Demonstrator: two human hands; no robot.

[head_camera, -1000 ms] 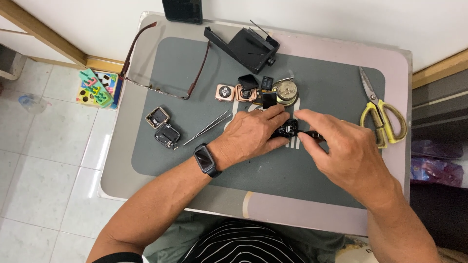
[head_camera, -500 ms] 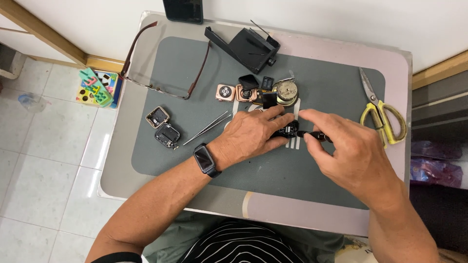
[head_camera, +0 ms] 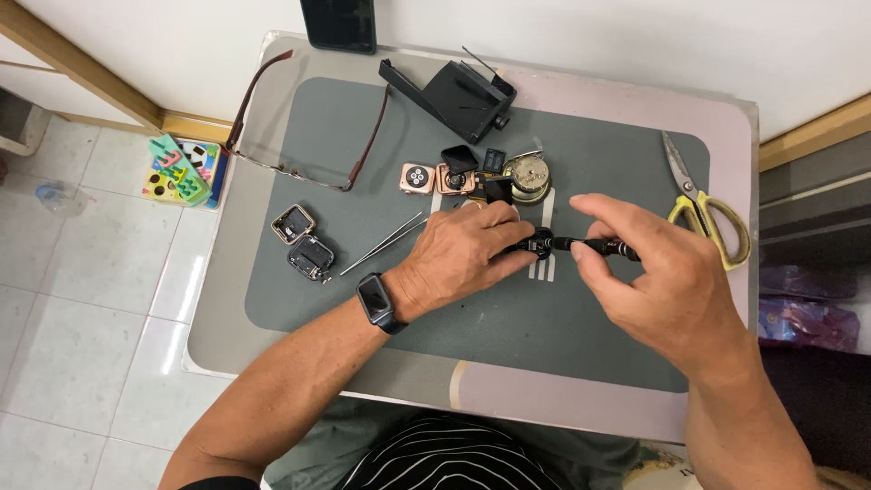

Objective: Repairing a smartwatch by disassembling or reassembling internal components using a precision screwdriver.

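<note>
My left hand [head_camera: 463, 259] rests on the grey work mat [head_camera: 508, 318] and pinches a small black watch part [head_camera: 539, 243] between its fingertips. My right hand [head_camera: 658, 281] grips a thin black screwdriver [head_camera: 594, 245] whose tip meets that part. A dark smartwatch sits on my left wrist [head_camera: 375, 302]. Just beyond the hands lie two rose-gold watch cases [head_camera: 435, 178], small black parts and a round brass clock movement [head_camera: 529, 177].
Tweezers [head_camera: 381, 245] and two opened dark watch bodies [head_camera: 302, 240] lie left of my hands. Eyeglasses [head_camera: 299, 136] lie at the back left, a black holder [head_camera: 454, 91] at the back, yellow-handled scissors [head_camera: 703, 213] at the right. The floor is to the left.
My right hand has drawn slightly rightward, so more of the screwdriver shaft shows between the hands. The left hand has stayed in place on the part.
</note>
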